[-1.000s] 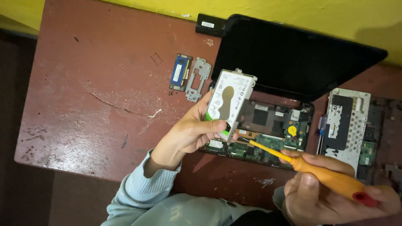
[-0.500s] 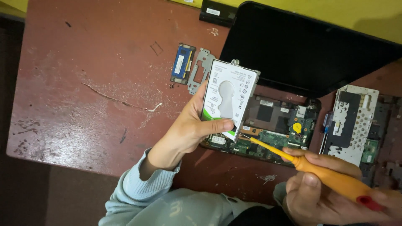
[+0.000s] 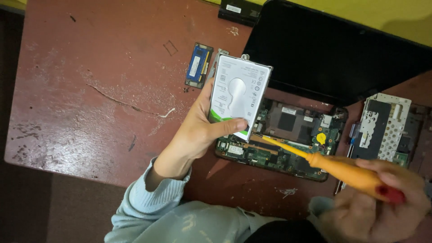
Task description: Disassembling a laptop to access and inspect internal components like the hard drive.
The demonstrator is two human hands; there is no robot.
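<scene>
Head view: left hand (image 3: 198, 130) grip grasping hard drive (image 3: 238, 99) above table's (image 3: 90, 90) bare stretch, right hand (image 3: 378, 207) clenched around screwdriver (image 3: 333, 167).

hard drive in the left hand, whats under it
Under the raised hard drive lies the green circuit board on the red table. The drive and left hand cover the board's left end and a metal bracket's lower part.

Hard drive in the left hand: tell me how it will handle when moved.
The hard drive looks like a rigid slab, so probably stiff. Its smooth label may be slippery in the left hand. Held up above the circuit board, a drop could likely damage it.
</scene>
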